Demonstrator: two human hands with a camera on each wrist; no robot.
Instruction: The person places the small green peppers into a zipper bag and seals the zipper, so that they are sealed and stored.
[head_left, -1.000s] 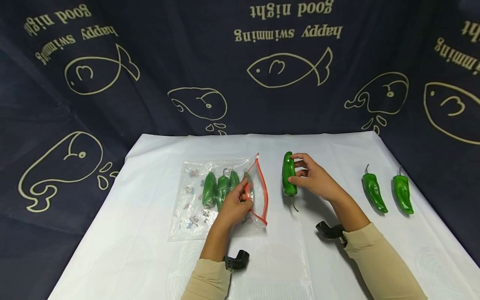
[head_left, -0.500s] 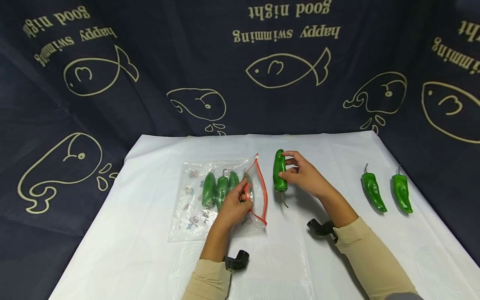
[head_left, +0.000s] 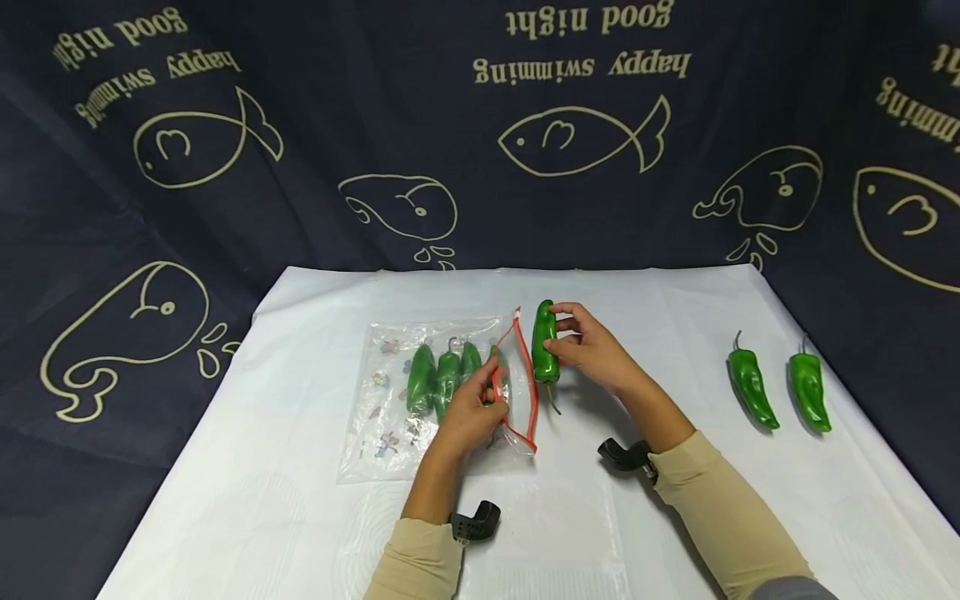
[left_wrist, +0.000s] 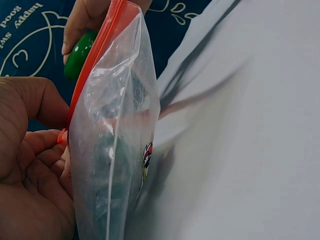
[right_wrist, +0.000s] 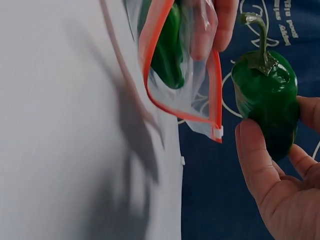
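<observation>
White table (head_left: 255,517), bag (head_left: 390,400), right fingers (right_wrist: 255,160) gripping pepper (head_left: 545,346)

Tan sleeves (head_left: 726,508) at about six and four o'clock, each with a curved black wristband (head_left: 476,522) by the cuff.

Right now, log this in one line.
left hand: grips open bag; right hand: grips green pepper outside bag; two peppers: on table

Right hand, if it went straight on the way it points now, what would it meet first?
Probably the red rim of the clear bag, just beyond the green pepper that the right hand holds. Depth is hard to judge, so it might pass above.
</observation>
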